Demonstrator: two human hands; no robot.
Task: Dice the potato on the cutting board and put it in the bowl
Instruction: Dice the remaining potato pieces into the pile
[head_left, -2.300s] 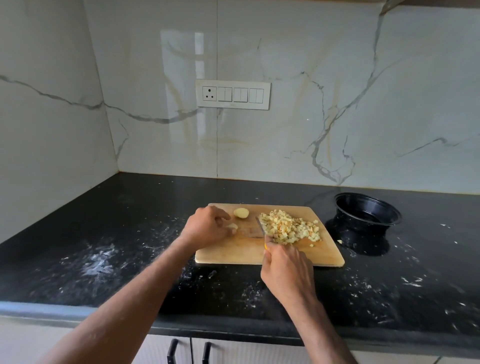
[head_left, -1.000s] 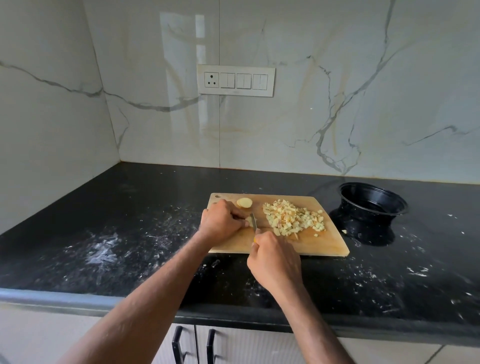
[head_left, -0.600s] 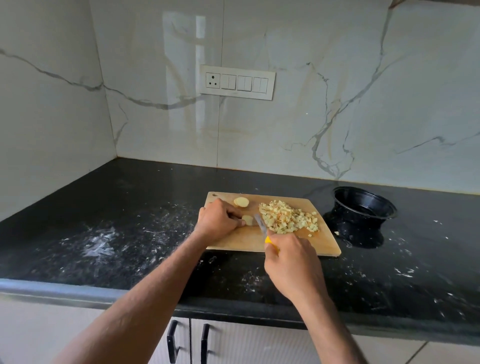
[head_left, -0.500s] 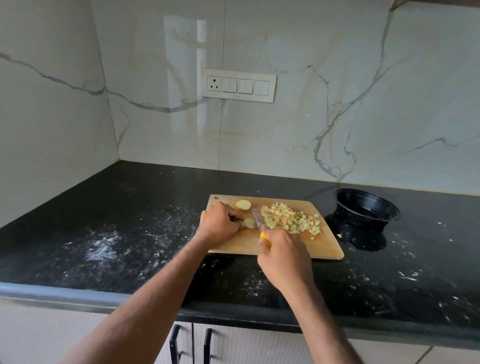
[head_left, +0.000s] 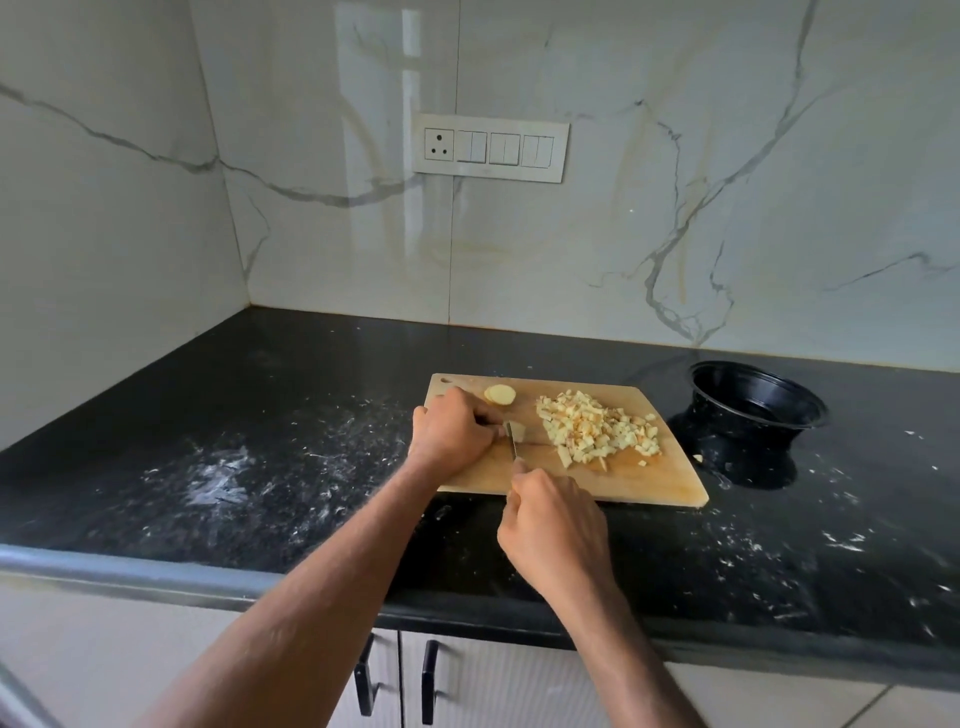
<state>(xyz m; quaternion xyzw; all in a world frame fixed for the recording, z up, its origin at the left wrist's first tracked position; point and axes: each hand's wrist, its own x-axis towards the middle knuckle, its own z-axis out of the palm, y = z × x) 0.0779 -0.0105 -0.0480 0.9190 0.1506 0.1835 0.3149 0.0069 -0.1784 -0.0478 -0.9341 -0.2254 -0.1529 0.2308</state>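
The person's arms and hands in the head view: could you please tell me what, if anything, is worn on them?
Nothing that shows. The left hand and the right hand are bare, with no gloves, and no rings, watch or bracelet can be seen at the fingers or wrists. Both forearms are bare up to the frame's lower edge; no sleeve or cuff comes into view.

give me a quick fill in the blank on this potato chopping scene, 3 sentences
1. The diced potato is heaped on the ____.
2. The right hand grips a ____.
3. The black bowl stands to the ____ of the cutting board.

Missing words: cutting board; knife; right
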